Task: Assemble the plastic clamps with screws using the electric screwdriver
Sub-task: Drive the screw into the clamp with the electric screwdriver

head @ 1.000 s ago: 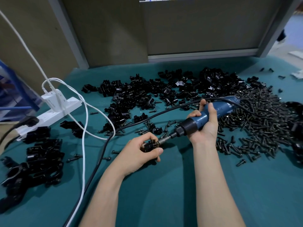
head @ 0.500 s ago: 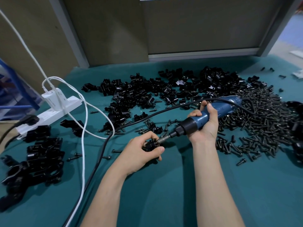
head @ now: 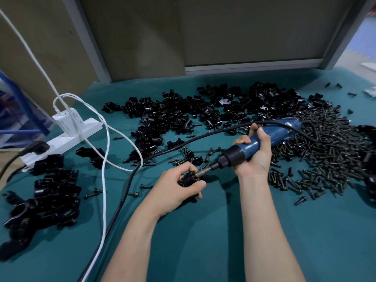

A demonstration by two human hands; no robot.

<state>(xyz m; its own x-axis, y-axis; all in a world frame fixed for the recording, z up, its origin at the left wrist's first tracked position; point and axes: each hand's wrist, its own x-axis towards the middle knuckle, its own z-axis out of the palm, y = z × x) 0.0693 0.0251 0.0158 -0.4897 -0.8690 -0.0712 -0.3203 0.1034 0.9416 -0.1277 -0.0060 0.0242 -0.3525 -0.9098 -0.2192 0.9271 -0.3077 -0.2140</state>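
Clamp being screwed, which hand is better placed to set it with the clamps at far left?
Probably left. The left hand already grips the clamp, and the far-left clamps lie on its side. The right hand is full with the electric screwdriver and would have to cross over.

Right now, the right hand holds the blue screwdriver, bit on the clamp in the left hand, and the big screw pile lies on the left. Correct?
No: the head view shows the screw pile on the right, beside the right hand. The rest stands.
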